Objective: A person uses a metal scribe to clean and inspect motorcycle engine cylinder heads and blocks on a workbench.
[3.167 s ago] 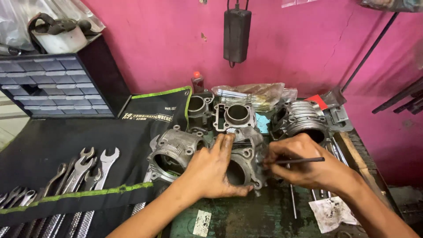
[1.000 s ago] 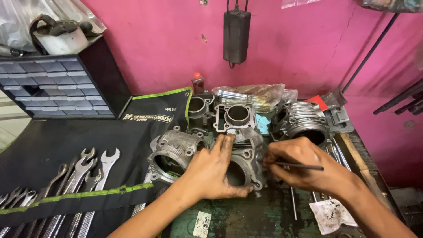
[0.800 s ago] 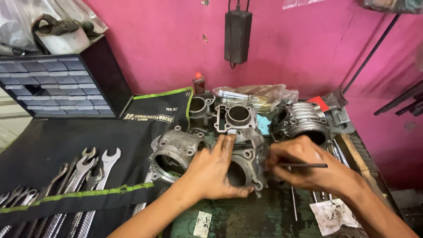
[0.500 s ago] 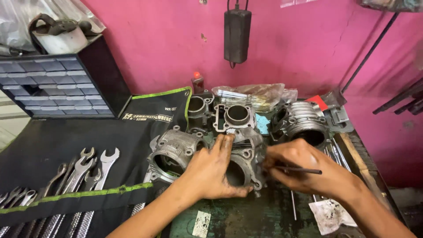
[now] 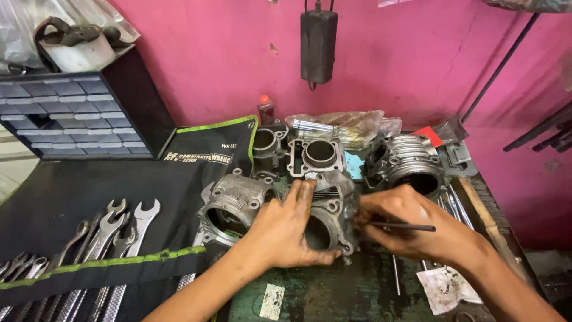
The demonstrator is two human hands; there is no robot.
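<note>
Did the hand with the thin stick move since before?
Barely. The right hand holds the thin metal rod against the engine cylinder, beside the finned cylinder, as before; the rod only wiggles slightly.

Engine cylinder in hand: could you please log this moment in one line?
left hand: steadies engine cylinder | right hand: holds thin rod against it

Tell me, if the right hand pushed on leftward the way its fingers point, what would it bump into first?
Most likely the engine cylinder that the left hand steadies; the right hand, holding a thin rod, already seems to touch its side, though depth is unclear.
</note>
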